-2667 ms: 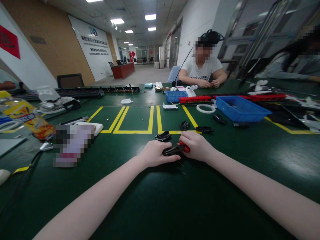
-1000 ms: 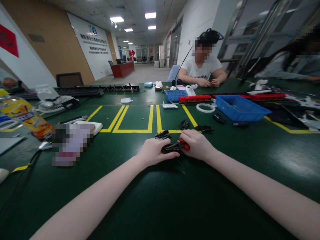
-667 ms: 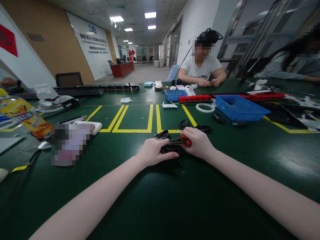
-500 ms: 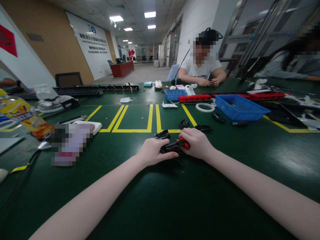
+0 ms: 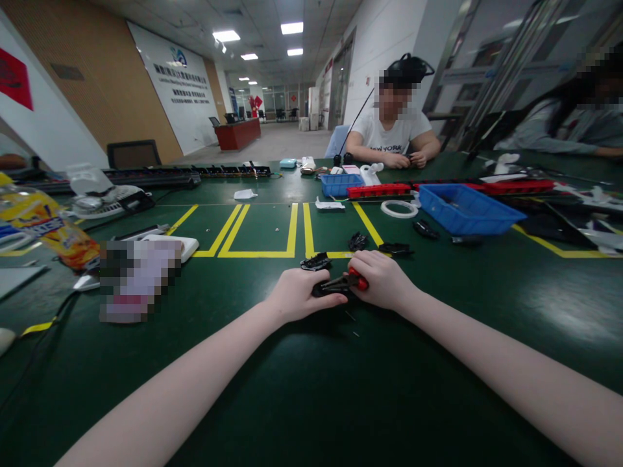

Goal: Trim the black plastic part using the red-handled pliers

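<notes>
My right hand (image 5: 382,277) is closed around red-handled pliers (image 5: 359,279), whose dark jaws point left. My left hand (image 5: 300,295) grips a small black plastic part (image 5: 324,288) between thumb and fingers, and the jaws of the pliers lie against or over it. The exact contact is hidden by the fingers. Just beyond my left hand lies a black piece (image 5: 316,261), with another black piece (image 5: 358,241) farther back and a flat black one (image 5: 396,249) beyond my right hand. Thin slivers (image 5: 355,334) rest on the table in front of my hands.
Blue bins (image 5: 470,211) and a white ring (image 5: 399,208) stand toward the back right, near a red strip (image 5: 379,191). At left are a phone (image 5: 146,279), a drink bottle (image 5: 48,224) and a cable. Across the table sits a person (image 5: 394,139). Yellow tape (image 5: 257,254) marks the green tabletop.
The dark jaws of the pliers have shifted slightly between my hands. Both hands keep nearly the same place and grip.
</notes>
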`<state>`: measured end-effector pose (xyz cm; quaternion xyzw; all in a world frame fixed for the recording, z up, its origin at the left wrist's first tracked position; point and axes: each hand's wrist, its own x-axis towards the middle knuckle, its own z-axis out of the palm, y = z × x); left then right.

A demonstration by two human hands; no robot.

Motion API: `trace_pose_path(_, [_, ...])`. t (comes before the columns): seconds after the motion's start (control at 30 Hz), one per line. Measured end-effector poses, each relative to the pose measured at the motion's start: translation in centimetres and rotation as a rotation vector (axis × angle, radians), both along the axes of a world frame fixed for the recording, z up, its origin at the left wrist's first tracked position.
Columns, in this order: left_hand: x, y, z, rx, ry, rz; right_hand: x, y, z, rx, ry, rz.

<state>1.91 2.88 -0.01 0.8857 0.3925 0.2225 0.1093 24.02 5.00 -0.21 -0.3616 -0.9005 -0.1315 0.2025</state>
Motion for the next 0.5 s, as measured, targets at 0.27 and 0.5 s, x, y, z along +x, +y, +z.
trace_pose_path(0.27, [0.06,-0.09,-0.07,0.017,0.006,0.029,0.08,0.18,-0.07,-0.009,0.035,-0.043])
trace_pose_path(0.5, [-0.03,-0.11,0.01,0.014,-0.013,0.022,-0.01,0.10,0.00,-0.005,0.036,-0.023])
